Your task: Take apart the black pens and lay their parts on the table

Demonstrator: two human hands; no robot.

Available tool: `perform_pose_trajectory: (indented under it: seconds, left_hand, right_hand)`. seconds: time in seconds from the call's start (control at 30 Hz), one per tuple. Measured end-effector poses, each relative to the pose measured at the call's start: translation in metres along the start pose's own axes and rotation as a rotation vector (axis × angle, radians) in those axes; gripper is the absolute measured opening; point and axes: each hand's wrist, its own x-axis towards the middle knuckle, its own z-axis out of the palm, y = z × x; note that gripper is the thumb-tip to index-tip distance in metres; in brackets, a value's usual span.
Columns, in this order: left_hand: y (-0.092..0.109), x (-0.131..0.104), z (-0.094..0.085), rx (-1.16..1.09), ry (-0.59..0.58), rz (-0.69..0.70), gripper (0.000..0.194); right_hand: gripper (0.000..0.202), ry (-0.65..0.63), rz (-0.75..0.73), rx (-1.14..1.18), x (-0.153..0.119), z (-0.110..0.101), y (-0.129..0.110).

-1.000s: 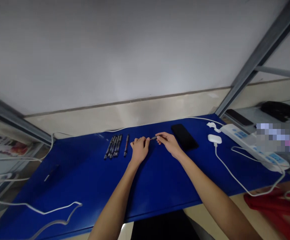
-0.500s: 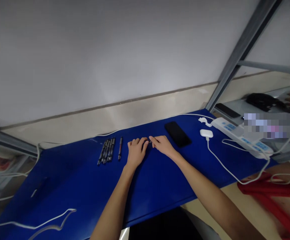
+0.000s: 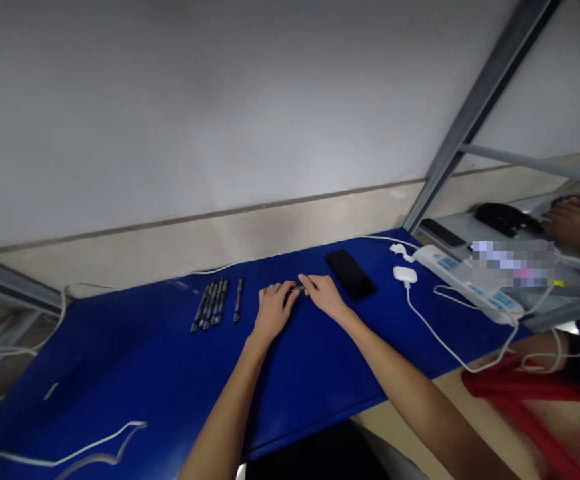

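Observation:
A dark pen [image 3: 298, 288] is held level between my two hands over the blue table [image 3: 170, 387]. My left hand [image 3: 273, 308] pinches its left end, and my right hand [image 3: 323, 293] grips its right end. The fingers hide most of the pen. Left of my hands, a single pen with a reddish middle [image 3: 239, 300] lies by itself. Further left, several dark pens [image 3: 210, 303] lie side by side in a row.
A black phone [image 3: 351, 273] lies right of my hands. Beyond it are a white earphone case [image 3: 405, 274] on a cable and a white power strip [image 3: 465, 280]. White cables [image 3: 95, 443] lie front left. Another person's hands [image 3: 573, 217] are at the far right.
The camera view has shifted slightly. More of the pen shows between my fingers, as my hands sit a little further apart. The other person's hands have come further into view.

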Motion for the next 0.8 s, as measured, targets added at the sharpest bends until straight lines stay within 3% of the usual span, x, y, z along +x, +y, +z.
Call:
perform_pose_trajectory:
  seconds: [0.1, 0.27, 0.37, 0.57, 0.8]
  left_hand:
    - [0.0005, 0.0002, 0.0026, 0.010, 0.018, 0.009, 0.034]
    - [-0.0018, 0.0023, 0.0046, 0.053, 0.041, -0.046, 0.035]
    - [-0.0013, 0.0026, 0.0039, 0.041, 0.032, -0.047, 0.035]
    - [0.0015, 0.0011, 0.0012, 0.012, 0.015, -0.012, 0.036]
    - [-0.0030, 0.0020, -0.0021, 0.047, 0.022, -0.090, 0.041]
  right_hand:
    - [0.047, 0.015, -0.013, -0.007, -0.0013, 0.0012, -0.0013]
    - [0.023, -0.029, -0.077, 0.101, -0.0041, -0.0008, -0.0059]
    - [0.021, -0.034, -0.083, 0.077, -0.0037, -0.0014, -0.0049]
    - [0.046, -0.049, -0.057, -0.051, -0.0015, -0.0014, -0.0018]
    - [0.023, -0.047, -0.118, 0.120, -0.0034, -0.0001, -0.0079]
